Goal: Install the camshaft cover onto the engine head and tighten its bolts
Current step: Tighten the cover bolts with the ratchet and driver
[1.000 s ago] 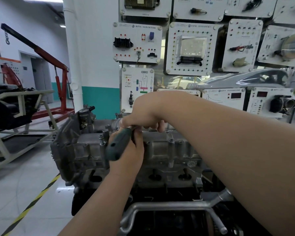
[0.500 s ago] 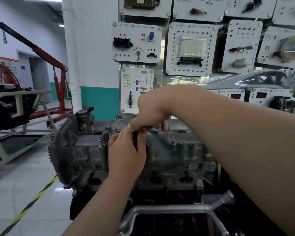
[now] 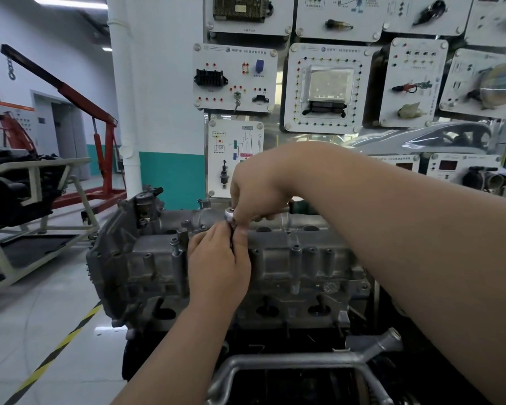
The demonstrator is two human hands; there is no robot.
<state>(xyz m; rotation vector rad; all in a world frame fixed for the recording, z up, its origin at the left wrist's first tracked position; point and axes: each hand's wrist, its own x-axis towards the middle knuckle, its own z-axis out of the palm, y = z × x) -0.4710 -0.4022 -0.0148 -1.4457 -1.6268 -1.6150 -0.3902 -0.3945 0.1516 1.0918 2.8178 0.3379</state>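
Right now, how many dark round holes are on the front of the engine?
3: one hole left of the left forearm, two right of it. Another may hide behind it.

tool point(image 3: 229, 215) mostly behind right hand point(image 3: 260, 188), forearm point(image 3: 421, 244) cropped

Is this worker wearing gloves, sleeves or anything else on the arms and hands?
No. The left hand and right hand are bare, without gloves. The left forearm and right forearm are uncovered too: no sleeve in view, and no watch or band at either wrist.
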